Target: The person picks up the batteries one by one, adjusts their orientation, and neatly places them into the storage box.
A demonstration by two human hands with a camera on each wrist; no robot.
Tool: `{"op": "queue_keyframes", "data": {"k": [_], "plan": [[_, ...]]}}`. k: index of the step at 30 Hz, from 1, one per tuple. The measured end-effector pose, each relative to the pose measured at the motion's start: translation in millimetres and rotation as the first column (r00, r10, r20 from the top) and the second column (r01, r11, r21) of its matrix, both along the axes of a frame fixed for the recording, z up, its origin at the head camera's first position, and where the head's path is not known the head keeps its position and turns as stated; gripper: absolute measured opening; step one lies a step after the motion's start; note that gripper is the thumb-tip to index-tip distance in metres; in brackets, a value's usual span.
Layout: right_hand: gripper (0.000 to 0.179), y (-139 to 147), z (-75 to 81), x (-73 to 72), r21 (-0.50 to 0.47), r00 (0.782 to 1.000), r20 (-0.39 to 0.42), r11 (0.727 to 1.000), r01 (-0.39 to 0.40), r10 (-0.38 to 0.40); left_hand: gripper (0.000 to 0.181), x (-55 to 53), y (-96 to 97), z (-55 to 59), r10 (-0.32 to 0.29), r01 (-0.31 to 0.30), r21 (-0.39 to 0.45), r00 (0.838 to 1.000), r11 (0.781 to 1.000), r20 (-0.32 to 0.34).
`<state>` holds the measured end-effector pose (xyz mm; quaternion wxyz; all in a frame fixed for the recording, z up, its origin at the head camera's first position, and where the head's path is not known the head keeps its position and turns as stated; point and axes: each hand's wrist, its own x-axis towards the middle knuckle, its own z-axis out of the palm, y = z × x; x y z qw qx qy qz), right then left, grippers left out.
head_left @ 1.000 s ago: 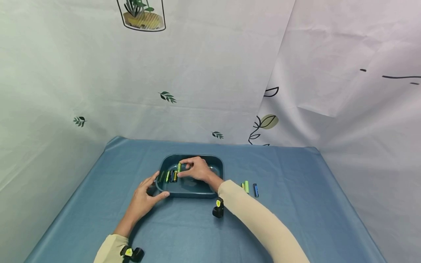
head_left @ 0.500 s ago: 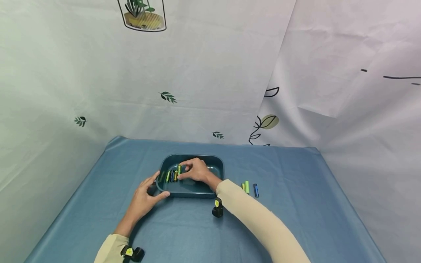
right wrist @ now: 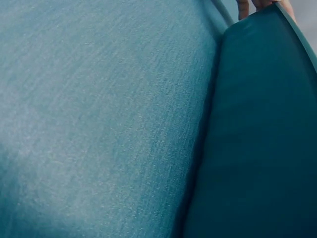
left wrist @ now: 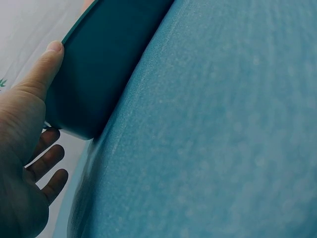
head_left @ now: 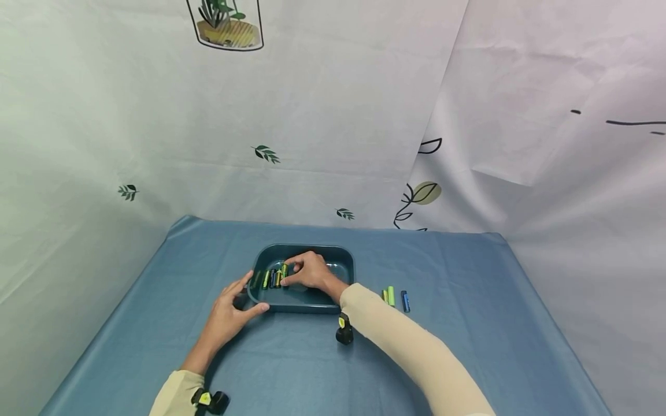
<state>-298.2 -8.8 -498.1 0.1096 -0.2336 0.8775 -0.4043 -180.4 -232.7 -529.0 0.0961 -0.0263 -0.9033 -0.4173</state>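
A dark teal tray point(head_left: 307, 308) stands on the table, seen from outside in both wrist views. My left hand point(head_left: 227, 315) spans its near left corner, thumb on the front rim and fingers along the left side. In the left wrist view the thumb point(left wrist: 47, 69) lies at the rim and the lower fingers hang beside the wall. Inside the tray my right hand point(head_left: 310, 270) pinches a green battery point(head_left: 284, 270) between thumb and index finger. To its left several batteries stand side by side in a row, among them a green battery point(head_left: 266, 279) and a dark battery point(head_left: 273, 278).
Right of the tray, a green battery point(head_left: 391, 296) and a blue-and-black battery point(head_left: 405, 301) lie on the blue tablecloth point(head_left: 468, 323), with a yellowish battery point(head_left: 385, 296) partly behind the right sleeve. Pale printed cloth point(head_left: 333, 115) encloses the back and sides.
My right hand has lowered slightly toward me, bringing the green battery down beside the row. The left hand has stayed at the tray's corner.
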Motion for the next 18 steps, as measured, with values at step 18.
{"op": "queue_keyframes", "data": {"k": [18], "plan": [[0.048, -3.3, -3.6, 2.5, 0.003, 0.999, 0.05, 1.0, -0.002, 0.002, 0.092, 0.0, -0.2, -0.5, 0.0, 0.0, -0.006, 1.0, 1.0, -0.004]]}}
